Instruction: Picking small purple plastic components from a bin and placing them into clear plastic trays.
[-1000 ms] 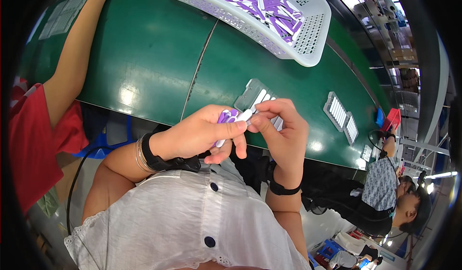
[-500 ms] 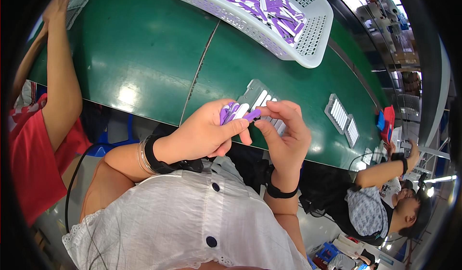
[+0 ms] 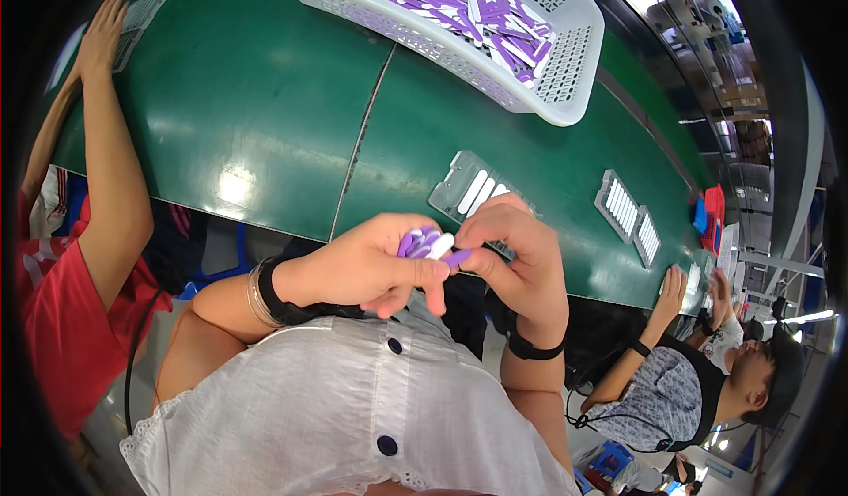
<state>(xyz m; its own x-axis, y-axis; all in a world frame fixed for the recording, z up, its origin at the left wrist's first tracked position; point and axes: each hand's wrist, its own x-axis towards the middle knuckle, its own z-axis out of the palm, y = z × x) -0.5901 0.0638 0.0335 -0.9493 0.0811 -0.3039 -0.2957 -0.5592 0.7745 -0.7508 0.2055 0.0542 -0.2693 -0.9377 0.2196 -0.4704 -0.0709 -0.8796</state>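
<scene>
My left hand (image 3: 367, 257) is closed around a small bunch of slim purple and white plastic strips (image 3: 422, 242), their rounded ends showing above the thumb. My right hand (image 3: 526, 253) meets it from the right, thumb and forefinger pinching the end of one purple strip (image 3: 458, 258) that sticks out of the bunch. Just beyond my hands a grey slotted tray (image 3: 449, 194) lies on the green table, with white strips (image 3: 477, 190) side by side in it; my right hand hides its near part.
A white perforated basket (image 3: 570, 98) heaped with purple and white strips stands at the far side. Two more filled trays (image 3: 617, 203) lie to the right. People work at both sides, a red-sleeved one (image 3: 62, 319) at left. A seam (image 3: 362, 134) crosses the table.
Both hands have dropped slightly toward me, uncovering more of the grey tray. The right fingers remain at the purple strip. The right-hand co-worker's arms have shifted down onto the table.
</scene>
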